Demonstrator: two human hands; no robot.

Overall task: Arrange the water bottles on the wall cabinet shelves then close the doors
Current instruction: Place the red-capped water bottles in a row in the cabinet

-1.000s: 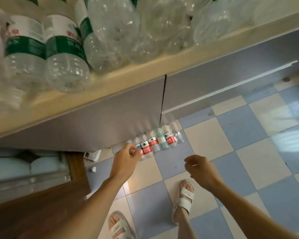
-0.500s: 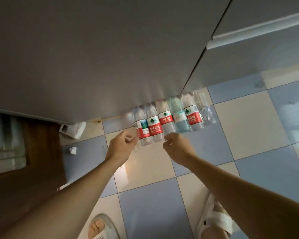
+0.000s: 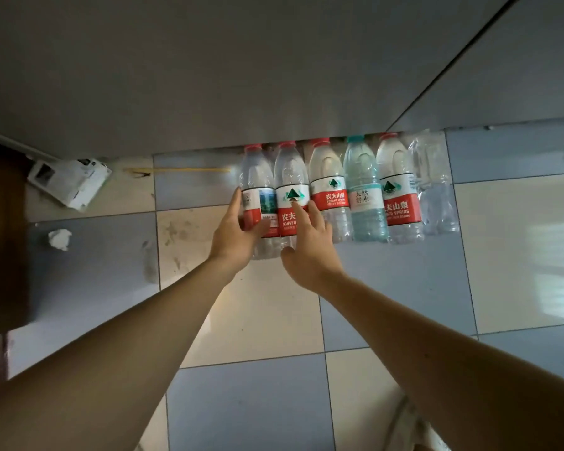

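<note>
Bottle bases behind hands – sandal blurred, perhaps cropped

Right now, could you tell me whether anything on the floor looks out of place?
A crumpled white paper wad and a torn white carton litter the checkered tile floor left of the bottle row.
</note>
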